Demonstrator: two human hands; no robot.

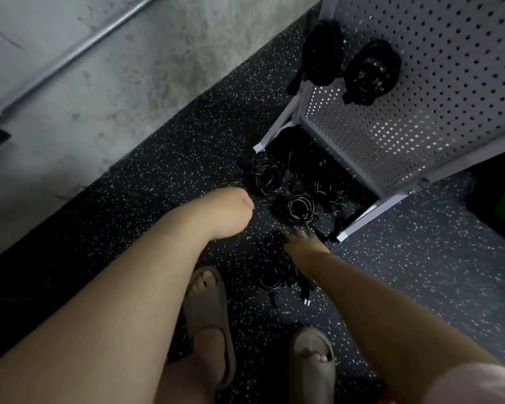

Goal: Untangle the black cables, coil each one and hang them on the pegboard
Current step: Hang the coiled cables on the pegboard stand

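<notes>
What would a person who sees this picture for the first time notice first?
Two bare arms reach down toward the dark speckled floor, where the right hand is among black cables in the middle. At the upper right stands a pale pegboard with two coiled bundles hanging on it.

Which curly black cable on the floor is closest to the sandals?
The black coiled cable lying beside the right forearm, just ahead of the grey sandals. The other floor coils lie farther off, by the white perforated pegboard.
</notes>
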